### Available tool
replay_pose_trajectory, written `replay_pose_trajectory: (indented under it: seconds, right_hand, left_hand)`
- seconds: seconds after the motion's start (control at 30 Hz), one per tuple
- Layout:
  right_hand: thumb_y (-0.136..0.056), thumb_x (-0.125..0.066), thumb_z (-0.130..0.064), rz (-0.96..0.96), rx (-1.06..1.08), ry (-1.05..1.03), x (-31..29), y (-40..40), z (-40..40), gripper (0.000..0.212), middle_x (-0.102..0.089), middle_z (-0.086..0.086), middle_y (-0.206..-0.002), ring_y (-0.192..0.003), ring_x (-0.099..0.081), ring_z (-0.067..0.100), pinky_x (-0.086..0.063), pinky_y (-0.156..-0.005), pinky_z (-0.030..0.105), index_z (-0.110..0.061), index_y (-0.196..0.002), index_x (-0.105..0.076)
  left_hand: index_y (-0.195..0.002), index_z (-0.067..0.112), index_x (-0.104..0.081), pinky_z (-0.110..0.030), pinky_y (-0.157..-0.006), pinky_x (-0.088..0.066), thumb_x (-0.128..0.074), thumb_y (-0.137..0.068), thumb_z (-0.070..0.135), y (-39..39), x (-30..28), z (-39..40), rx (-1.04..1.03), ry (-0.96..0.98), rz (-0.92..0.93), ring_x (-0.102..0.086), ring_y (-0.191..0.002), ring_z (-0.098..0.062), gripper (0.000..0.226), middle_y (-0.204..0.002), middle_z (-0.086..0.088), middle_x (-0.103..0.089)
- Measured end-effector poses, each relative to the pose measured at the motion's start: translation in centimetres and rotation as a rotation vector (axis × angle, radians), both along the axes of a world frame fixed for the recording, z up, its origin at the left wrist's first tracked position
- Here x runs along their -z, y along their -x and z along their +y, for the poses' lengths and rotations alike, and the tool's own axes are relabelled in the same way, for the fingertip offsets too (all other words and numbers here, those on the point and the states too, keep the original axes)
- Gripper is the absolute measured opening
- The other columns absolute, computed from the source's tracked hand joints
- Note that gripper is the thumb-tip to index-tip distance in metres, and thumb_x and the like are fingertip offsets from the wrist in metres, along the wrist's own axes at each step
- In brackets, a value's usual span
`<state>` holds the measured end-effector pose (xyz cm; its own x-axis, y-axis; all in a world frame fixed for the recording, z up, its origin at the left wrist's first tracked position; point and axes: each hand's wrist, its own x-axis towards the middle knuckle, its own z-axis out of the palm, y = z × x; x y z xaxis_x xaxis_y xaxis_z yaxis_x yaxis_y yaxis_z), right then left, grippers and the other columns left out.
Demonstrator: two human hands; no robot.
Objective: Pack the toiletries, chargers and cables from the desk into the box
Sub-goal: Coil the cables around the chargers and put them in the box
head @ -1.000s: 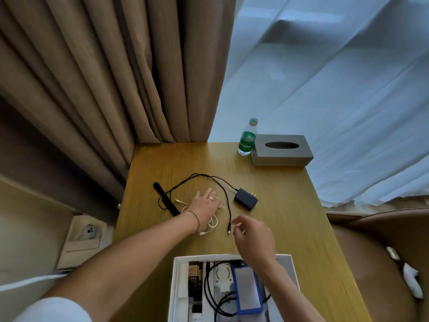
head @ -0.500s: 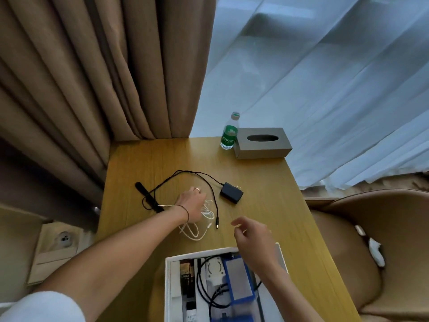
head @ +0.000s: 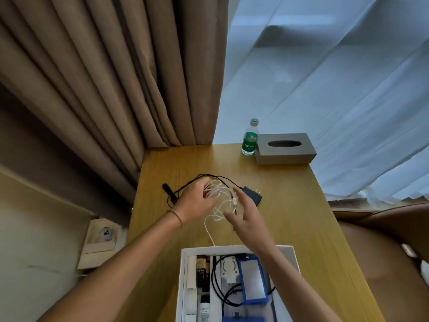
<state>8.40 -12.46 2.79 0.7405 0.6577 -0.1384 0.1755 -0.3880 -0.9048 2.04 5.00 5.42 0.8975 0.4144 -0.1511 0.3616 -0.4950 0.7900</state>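
My left hand point(head: 197, 201) grips a loose bundle of white cable point(head: 220, 194) lifted off the wooden desk point(head: 290, 217); one strand hangs down toward the box. My right hand point(head: 246, 212) is just right of the bundle, fingers spread, touching its loops. Behind the hands lie a black charger point(head: 253, 195) with its black cable point(head: 209, 176) and a black stick-shaped item point(head: 169, 192). The white box point(head: 183, 275) at the near edge holds small bottles, a white charger, black cable and blue cases.
A green-labelled water bottle point(head: 250, 140) and a grey tissue box point(head: 285, 148) stand at the desk's far right. Brown curtains point(head: 104, 77) hang behind left, sheer white ones right. A wall socket point(head: 103, 235) is at the left; a brown chair point(head: 383, 240) at the right.
My left hand has gathered the white cable and lifted it off the desk. My right hand moved forward from the box to meet the bundle.
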Motion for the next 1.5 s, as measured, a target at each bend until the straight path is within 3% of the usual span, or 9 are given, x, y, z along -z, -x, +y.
replay_pose_trajectory:
  seconds: [0.13, 0.27, 0.4, 0.57, 0.9, 1.03, 1.17, 1.3, 1.5]
  right_hand:
    - [-0.081, -0.078, -0.042, -0.014, -0.089, -0.058, -1.0, 0.0, 1.1, 0.088, -0.040, -0.013, -0.156, -0.142, -0.036, 0.005, -0.036, -0.116, 0.039, -0.037, -0.154, -0.029]
    - [-0.075, -0.084, -0.039, -0.035, -0.244, -0.064, -1.8, 0.3, 2.3, 0.093, -0.035, -0.012, -0.159, -0.147, -0.030, 0.012, -0.031, -0.120, 0.049, -0.040, -0.152, -0.032]
    - [-0.081, -0.077, -0.035, -0.024, -0.456, -0.003, -2.1, 1.8, 3.8, 0.048, -0.032, -0.013, -0.160, -0.152, -0.019, 0.014, -0.018, -0.122, 0.056, -0.037, -0.127, -0.064]
    - [-0.094, -0.063, -0.023, 0.131, -0.437, 0.047, -1.9, 2.9, 2.9, 0.011, -0.076, -0.003, -0.095, -0.082, -0.069, 0.006, -0.056, -0.088, 0.035, -0.021, -0.095, -0.074]
    - [-0.092, -0.070, -0.021, 0.403, -0.277, -0.191, -6.3, 0.1, -1.0, 0.020, -0.050, -0.001, -0.054, -0.045, -0.043, 0.013, -0.044, -0.047, 0.026, -0.001, -0.092, -0.069]
    - [-0.090, -0.066, -0.015, 0.377, -0.198, -0.279, -8.1, 0.7, -0.2, 0.006, -0.047, -0.007, -0.053, -0.045, -0.037, 0.010, -0.035, -0.045, 0.025, -0.011, -0.092, -0.070]
    - [-0.081, -0.065, -0.019, 0.216, -0.091, -0.210, -8.6, 1.8, 0.4, 0.032, -0.068, -0.010, -0.072, -0.051, -0.055, -0.003, -0.040, -0.049, 0.016, -0.035, -0.109, -0.061]
    - [-0.081, -0.067, -0.017, 0.179, -0.125, -0.171, -8.3, 2.0, 0.0, 0.039, -0.067, -0.004, -0.075, -0.048, -0.051, -0.003, -0.039, -0.044, 0.013, -0.033, -0.115, -0.056]
    - [-0.086, -0.072, -0.014, 0.301, -0.284, -0.189, -8.2, 1.9, -0.4, 0.027, -0.061, -0.011, -0.061, -0.055, -0.048, 0.009, -0.042, -0.050, 0.026, -0.023, -0.109, -0.063]
  left_hand:
    - [-0.114, 0.019, -0.064, -0.019, -0.068, -0.052, -0.078, -0.082, 0.012, 2.1, -3.7, -1.0, -0.009, 0.158, -0.098, -0.060, -0.072, 0.000, 0.036, -0.093, 0.006, -0.066]
    - [-0.095, 0.007, -0.074, -0.034, -0.076, -0.056, -0.076, -0.086, 0.014, 4.1, -6.3, -1.8, -0.098, 0.356, -0.230, -0.064, -0.078, -0.017, 0.012, -0.084, -0.007, -0.069]
    - [-0.071, 0.017, -0.068, -0.040, -0.077, -0.051, -0.069, -0.088, 0.036, 5.6, -8.3, -2.3, -0.208, 0.513, -0.335, -0.057, -0.070, -0.020, 0.025, -0.070, -0.007, -0.059]
    - [-0.076, 0.009, -0.066, -0.037, -0.075, -0.054, -0.064, -0.094, 0.028, 6.6, -9.7, -1.0, -0.493, 0.658, -0.546, -0.049, -0.055, -0.011, 0.026, -0.056, 0.003, -0.048]
    - [-0.105, 0.022, -0.076, -0.032, -0.075, -0.054, -0.077, -0.086, 0.019, 8.8, -7.2, -0.5, -0.553, 0.469, -0.361, -0.062, -0.086, -0.014, 0.019, -0.102, -0.003, -0.069]
    - [-0.112, 0.015, -0.074, -0.030, -0.075, -0.052, -0.075, -0.075, 0.047, 8.1, -6.8, -3.9, -0.414, 0.551, -0.262, -0.058, -0.071, -0.008, 0.050, -0.078, 0.008, -0.065]
    - [-0.106, 0.010, -0.074, -0.019, -0.063, -0.053, -0.070, -0.062, 0.059, 7.5, -6.7, -6.8, -0.263, 0.576, -0.274, -0.060, -0.060, 0.003, 0.065, -0.062, 0.016, -0.065]
    - [-0.085, 0.014, -0.073, -0.022, -0.063, -0.052, -0.074, -0.086, 0.031, 7.6, -6.9, -7.6, -0.229, 0.513, -0.278, -0.059, -0.063, -0.003, 0.017, -0.066, 0.010, -0.062]
    - [-0.077, 0.000, -0.064, -0.036, -0.065, -0.052, -0.062, -0.096, 0.011, 8.0, -6.2, -7.1, -0.313, 0.342, -0.285, -0.059, -0.064, -0.022, 0.022, -0.069, -0.014, -0.060]
